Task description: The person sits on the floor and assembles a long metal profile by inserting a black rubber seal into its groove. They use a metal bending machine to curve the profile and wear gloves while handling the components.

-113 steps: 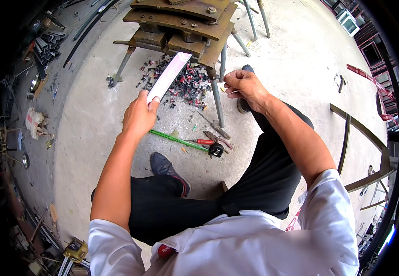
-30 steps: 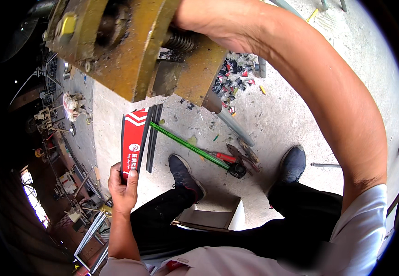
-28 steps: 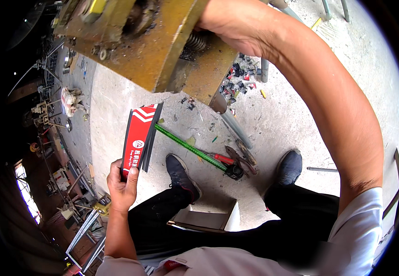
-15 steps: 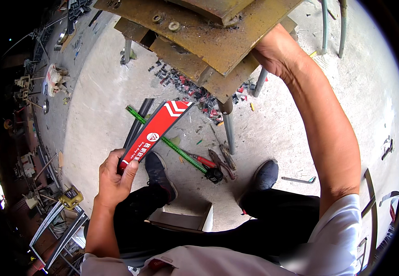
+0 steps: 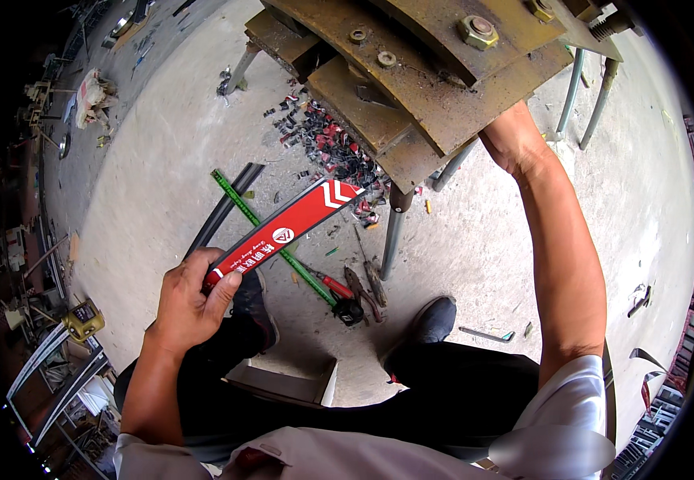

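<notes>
My left hand [image 5: 191, 300] is closed around the lower end of a flat red strip [image 5: 303, 224] with dark edges and white markings. The strip slants up to the right, its far end just short of a rusty steel plate fixture [image 5: 475, 92] with bolts and nuts. My right hand [image 5: 519, 144] reaches in beneath the fixture's right side; its fingers are hidden by the plate. Below the red strip, a green tape measure blade [image 5: 243, 202] runs across the floor from its black case [image 5: 348, 310], crossing over dark strips [image 5: 221, 212].
Red and black offcuts [image 5: 339, 144] lie piled under the fixture, by its metal leg [image 5: 395, 240]. A red-handled tool [image 5: 335, 286] and pliers [image 5: 359, 288] lie near my feet. An open box [image 5: 283, 382] sits between my legs. A hex key [image 5: 487, 334] lies to the right.
The red strip has swung to a flatter slant, its far end moving right and closer to the fixture. My right hand stays at the fixture's right side. The whole view has shifted.
</notes>
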Action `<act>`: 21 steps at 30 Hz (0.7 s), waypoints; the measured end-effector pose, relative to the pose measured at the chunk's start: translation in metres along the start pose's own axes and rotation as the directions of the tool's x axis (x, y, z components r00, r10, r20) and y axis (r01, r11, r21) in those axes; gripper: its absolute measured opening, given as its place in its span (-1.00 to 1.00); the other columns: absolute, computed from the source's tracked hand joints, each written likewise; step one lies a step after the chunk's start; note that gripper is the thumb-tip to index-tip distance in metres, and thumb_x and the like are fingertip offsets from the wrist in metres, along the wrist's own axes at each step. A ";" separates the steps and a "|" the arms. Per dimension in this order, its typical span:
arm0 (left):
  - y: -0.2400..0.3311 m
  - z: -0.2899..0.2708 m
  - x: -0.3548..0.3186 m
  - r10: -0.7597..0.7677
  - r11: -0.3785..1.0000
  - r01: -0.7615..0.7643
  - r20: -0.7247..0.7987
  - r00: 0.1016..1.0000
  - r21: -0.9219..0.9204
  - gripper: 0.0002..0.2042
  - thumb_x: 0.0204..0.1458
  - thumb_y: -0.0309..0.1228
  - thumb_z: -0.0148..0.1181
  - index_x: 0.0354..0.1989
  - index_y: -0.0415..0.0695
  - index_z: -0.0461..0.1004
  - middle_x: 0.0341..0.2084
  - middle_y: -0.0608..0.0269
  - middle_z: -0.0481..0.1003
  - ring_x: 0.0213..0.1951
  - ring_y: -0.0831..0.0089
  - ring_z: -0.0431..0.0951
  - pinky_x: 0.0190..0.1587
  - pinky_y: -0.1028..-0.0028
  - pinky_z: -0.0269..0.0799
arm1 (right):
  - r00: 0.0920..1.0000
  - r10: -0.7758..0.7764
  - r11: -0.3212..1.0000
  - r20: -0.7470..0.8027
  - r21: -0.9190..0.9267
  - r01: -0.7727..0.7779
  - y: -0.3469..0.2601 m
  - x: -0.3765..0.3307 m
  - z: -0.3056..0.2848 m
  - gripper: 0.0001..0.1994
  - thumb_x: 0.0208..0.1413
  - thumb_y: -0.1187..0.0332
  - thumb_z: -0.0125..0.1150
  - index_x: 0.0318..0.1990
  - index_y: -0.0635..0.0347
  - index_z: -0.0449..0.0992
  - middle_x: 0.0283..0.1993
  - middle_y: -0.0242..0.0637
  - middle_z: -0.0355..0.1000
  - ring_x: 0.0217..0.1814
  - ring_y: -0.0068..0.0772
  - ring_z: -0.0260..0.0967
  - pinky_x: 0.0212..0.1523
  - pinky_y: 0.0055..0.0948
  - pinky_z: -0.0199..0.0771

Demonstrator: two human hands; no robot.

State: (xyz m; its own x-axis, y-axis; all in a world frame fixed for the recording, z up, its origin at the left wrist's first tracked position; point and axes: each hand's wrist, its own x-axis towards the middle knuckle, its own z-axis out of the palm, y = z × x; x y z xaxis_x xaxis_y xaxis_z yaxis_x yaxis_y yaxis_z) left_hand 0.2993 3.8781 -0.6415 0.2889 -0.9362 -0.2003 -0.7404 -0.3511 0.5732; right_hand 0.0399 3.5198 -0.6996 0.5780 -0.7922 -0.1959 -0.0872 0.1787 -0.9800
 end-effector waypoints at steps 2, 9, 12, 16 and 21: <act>0.001 -0.001 0.000 -0.014 1.000 0.014 0.007 1.000 -0.008 -0.71 0.29 -0.24 0.29 -0.06 -0.22 0.48 -0.45 0.05 0.57 -0.46 0.19 0.63 -0.36 0.29 0.54 | 1.000 0.011 1.000 -0.029 0.014 -0.011 -0.002 0.000 0.003 -0.56 0.40 0.23 0.14 0.21 0.47 0.45 0.19 -0.12 0.47 0.15 -0.38 0.38 0.21 -0.32 0.47; -0.005 -0.004 0.000 -0.046 0.999 0.046 0.023 0.999 -0.011 -0.68 0.28 -0.26 0.31 -0.03 -0.27 0.45 -0.44 0.07 0.56 -0.47 0.37 0.53 -0.38 0.37 0.45 | 0.999 0.020 1.000 -0.033 -0.013 -0.020 0.005 0.003 -0.008 -0.58 0.36 0.28 0.19 0.17 0.50 0.46 0.15 -0.13 0.48 0.10 -0.38 0.39 0.18 -0.34 0.48; -0.007 -0.004 0.001 -0.067 0.997 0.067 0.011 0.998 -0.022 -0.67 0.28 -0.24 0.32 -0.02 -0.26 0.45 -0.44 0.06 0.56 -0.46 0.37 0.54 -0.37 0.37 0.46 | 0.999 0.025 0.999 -0.044 0.044 -0.023 0.007 0.004 -0.010 -0.59 0.35 0.29 0.20 0.17 0.50 0.47 0.15 -0.13 0.48 0.12 -0.38 0.38 0.18 -0.34 0.48; -0.008 -0.003 0.004 -0.081 0.996 0.081 0.003 0.997 -0.044 -0.65 0.28 -0.22 0.33 -0.01 -0.26 0.45 -0.43 0.05 0.56 -0.45 0.36 0.55 -0.36 0.37 0.47 | 0.999 -0.008 0.998 -0.032 -0.069 0.006 0.010 0.008 -0.016 -0.60 0.36 0.33 0.18 0.18 0.50 0.46 0.18 -0.13 0.47 0.15 -0.37 0.35 0.20 -0.36 0.44; -0.006 -0.005 0.005 -0.080 0.995 0.080 -0.004 0.997 -0.052 -0.65 0.29 -0.22 0.32 -0.01 -0.27 0.44 -0.42 0.04 0.57 -0.43 0.33 0.55 -0.33 0.35 0.48 | 0.999 -0.043 0.980 -0.020 -0.194 0.039 0.013 0.010 -0.026 -0.60 0.36 0.36 0.15 0.20 0.53 0.44 0.24 -0.11 0.44 0.18 -0.35 0.30 0.25 -0.40 0.38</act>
State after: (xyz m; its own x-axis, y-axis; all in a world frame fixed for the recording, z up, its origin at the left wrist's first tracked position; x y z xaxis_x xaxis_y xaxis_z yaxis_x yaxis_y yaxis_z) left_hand 0.3083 3.8757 -0.6423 0.3499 -0.9049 -0.2423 -0.6825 -0.4234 0.5957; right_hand 0.0235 3.4990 -0.7156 0.5650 -0.8106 -0.1538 -0.2202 0.0315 -0.9749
